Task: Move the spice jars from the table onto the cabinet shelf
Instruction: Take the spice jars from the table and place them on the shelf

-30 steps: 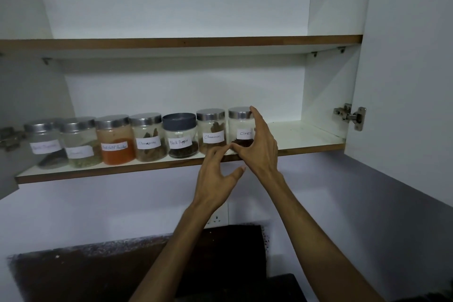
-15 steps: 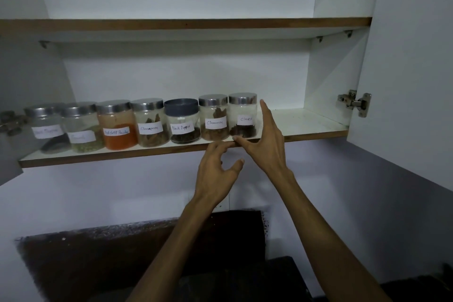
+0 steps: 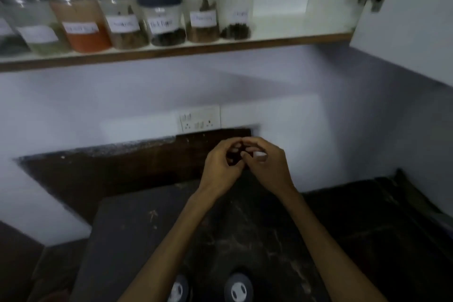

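Both hands low over the dark table (image 3: 147, 240), well below the shelf. Left hand (image 3: 221, 167) and right hand (image 3: 266, 167) fingers curled, fingertips touching each other; a small pale bit shows at the right fingers (image 3: 259, 154), can't tell if held. Blurry. Spice jars (image 3: 161, 16) stand in a row on the cabinet shelf (image 3: 282, 40), far side, none in hand.

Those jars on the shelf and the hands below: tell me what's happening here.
A row of labelled spice jars stands on the cabinet shelf, none being touched. The person's left hand and right hand are together low over the dark table, fingers curled and meeting. Whether they hold anything is unclear. No jar is visible on the table.
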